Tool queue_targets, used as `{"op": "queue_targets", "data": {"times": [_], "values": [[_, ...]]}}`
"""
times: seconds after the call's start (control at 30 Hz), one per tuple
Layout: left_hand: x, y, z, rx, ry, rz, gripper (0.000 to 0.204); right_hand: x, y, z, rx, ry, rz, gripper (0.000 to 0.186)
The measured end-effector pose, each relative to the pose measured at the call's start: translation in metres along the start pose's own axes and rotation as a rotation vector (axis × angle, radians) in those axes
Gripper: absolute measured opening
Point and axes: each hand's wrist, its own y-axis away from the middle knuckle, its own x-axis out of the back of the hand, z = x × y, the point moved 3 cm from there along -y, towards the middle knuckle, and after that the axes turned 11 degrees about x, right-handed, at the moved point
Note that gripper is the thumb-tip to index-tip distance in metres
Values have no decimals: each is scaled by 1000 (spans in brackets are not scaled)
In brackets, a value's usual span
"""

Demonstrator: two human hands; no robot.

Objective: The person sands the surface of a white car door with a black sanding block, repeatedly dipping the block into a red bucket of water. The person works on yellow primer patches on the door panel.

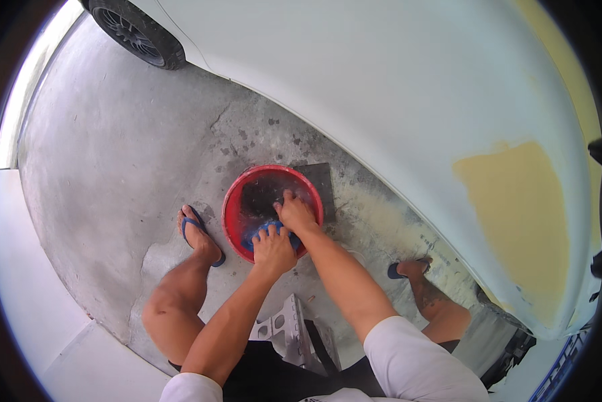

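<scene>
A round red bucket [228,221] with water in it stands on the floor between my legs. My left hand [273,249] reaches over its near rim, fingers curled on a blue thing [249,238] that looks like a wet cloth. Most of that blue thing is hidden under the hand and inside the bucket. Over the bucket's right side, my right hand [295,212] has its thumb and fingers bent close together; whatever they hold is unclear. Beside the fingers a dark patch [257,194] shows in the bucket, and I cannot tell whether it is a sheet or a reflection.
A white car body panel [354,87] with a tan filler patch [515,221] slants along the right. Its wheel [137,33] is at upper left. A dark flat piece [321,184] lies by the bucket on the concrete floor [113,147]. Beneath me is a grey step stool [291,328].
</scene>
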Motion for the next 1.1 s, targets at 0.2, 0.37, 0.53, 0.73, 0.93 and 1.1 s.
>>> {"op": "queue_targets", "data": {"times": [0.2, 0.37, 0.53, 0.73, 0.93, 1.1], "values": [[-33, -5, -5, 126, 243, 109, 61, 83, 55, -1, 3, -3, -228, 62], [-54, 30, 30, -131, 349, 495, 36, 80, 186, 70, 304, -300, 342, 48], [-138, 48, 81, -79, 501, -68, 54, -41, 247, 188, -595, -1138, 152, 49], [-208, -4, 82, 148, 555, -371, 79, -130, 163, 252, -469, -188, 166, 56], [-190, 7, 82, 178, 615, -268, 78, -148, 105, 237, 206, 301, -238, 54], [-191, -5, 65, 125, 659, -154, 80, -123, 91, 225, -10, 70, -24, 54]]}}
